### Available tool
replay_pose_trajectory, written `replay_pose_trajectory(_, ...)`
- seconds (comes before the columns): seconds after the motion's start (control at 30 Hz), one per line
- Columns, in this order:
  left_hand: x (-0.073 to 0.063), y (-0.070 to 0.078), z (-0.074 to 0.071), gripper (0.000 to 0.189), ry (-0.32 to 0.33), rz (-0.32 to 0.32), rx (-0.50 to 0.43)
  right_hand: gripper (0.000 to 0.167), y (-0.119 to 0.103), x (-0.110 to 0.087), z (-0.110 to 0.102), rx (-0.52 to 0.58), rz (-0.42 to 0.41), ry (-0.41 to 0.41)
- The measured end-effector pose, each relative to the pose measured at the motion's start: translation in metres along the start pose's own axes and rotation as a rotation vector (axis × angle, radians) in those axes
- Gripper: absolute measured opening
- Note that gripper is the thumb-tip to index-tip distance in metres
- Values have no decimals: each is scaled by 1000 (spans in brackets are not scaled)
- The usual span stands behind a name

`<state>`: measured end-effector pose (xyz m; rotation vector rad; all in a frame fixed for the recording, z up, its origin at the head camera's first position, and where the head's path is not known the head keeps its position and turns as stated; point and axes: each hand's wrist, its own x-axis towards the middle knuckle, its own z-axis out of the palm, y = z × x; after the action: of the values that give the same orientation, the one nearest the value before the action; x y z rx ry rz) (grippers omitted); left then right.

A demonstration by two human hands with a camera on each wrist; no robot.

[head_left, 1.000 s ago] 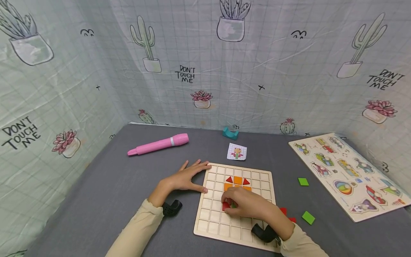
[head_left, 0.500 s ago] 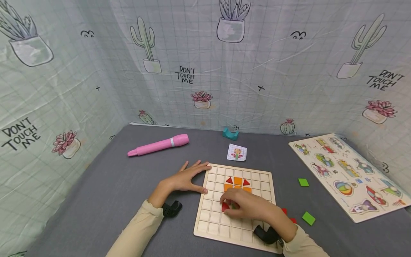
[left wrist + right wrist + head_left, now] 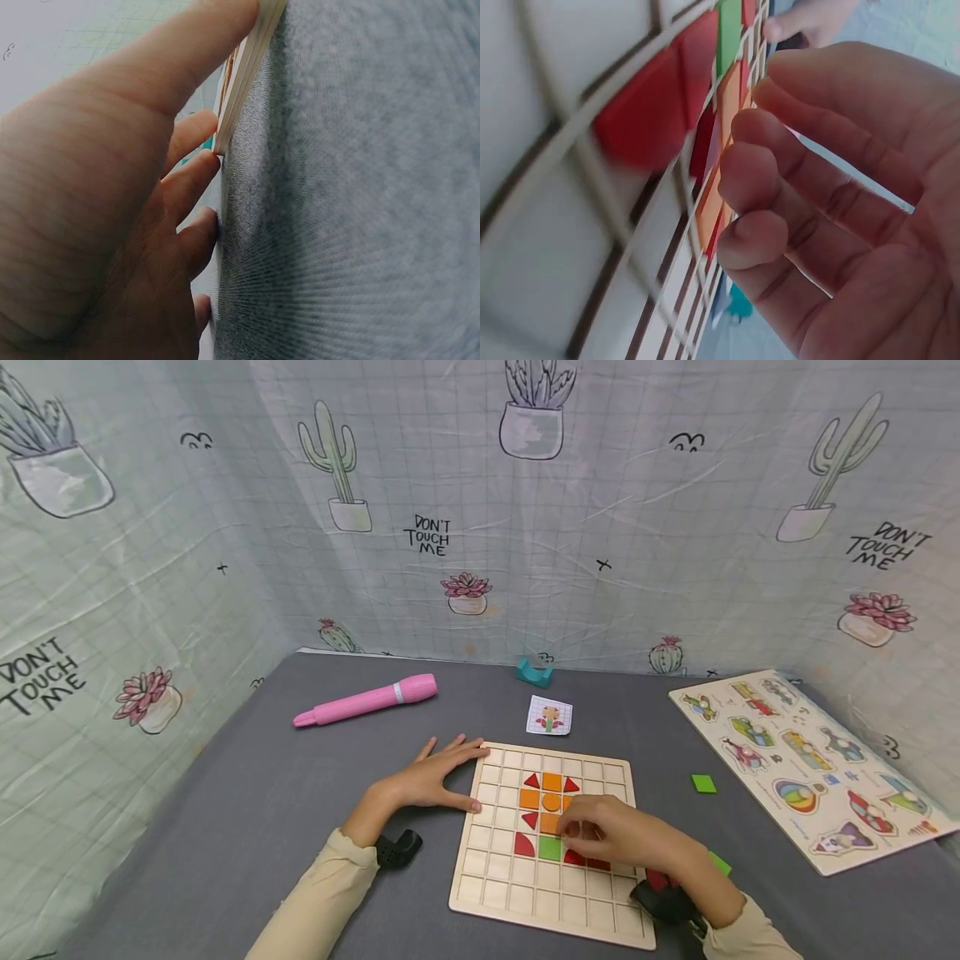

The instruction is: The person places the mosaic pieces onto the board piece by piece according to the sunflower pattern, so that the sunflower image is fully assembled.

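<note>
A wooden grid board [image 3: 497, 893] lies on the dark table. My left hand [image 3: 423, 783] has its fingers spread, thumb and fingertips at the board's left edge. Over the board, my right hand [image 3: 633, 837] has bent fingers, thumb and index tips close together beside the green square tile [image 3: 550, 848]; no piece shows between them in the right wrist view. On the grid are an orange disc [image 3: 551, 802], orange squares [image 3: 551, 782], red triangles [image 3: 532, 780] and a red quarter-round piece [image 3: 524, 843]. More red pieces [image 3: 649, 105] lie below the right hand, partly hidden in the head view.
Loose green tiles [image 3: 703, 783] and red pieces [image 3: 657, 881] lie right of the board. A picture puzzle board [image 3: 813, 852] stands farther right. Behind are a pattern card [image 3: 549, 715], a teal curved piece [image 3: 534, 673] and a pink pen-shaped object [image 3: 352, 705].
My right hand has moved right from the left red quarter-round piece, uncovering it, the green tile and the orange disc. The left hand stays at the board's edge.
</note>
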<state>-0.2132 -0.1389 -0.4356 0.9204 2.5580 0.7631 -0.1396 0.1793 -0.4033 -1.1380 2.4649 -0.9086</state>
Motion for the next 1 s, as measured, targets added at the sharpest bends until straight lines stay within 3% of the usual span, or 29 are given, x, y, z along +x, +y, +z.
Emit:
replay_pose_trajectory(0.17,0,0,0,85,2,-8,7,9,8,-14,-7,-1,-11,19)
replay_pose_trajectory(0.37,0,1,-1,85,-3,-9,0,10,19,-32,-14,-4,38,49)
replay_pose_trajectory(0.73,0,0,0,85,-9,-14,-2,6,43,-68,-18,38,-22,149)
replay_pose_trajectory(1.0,0,1,0,85,-9,-16,6,11,57,-81,-28,1,-54,120)
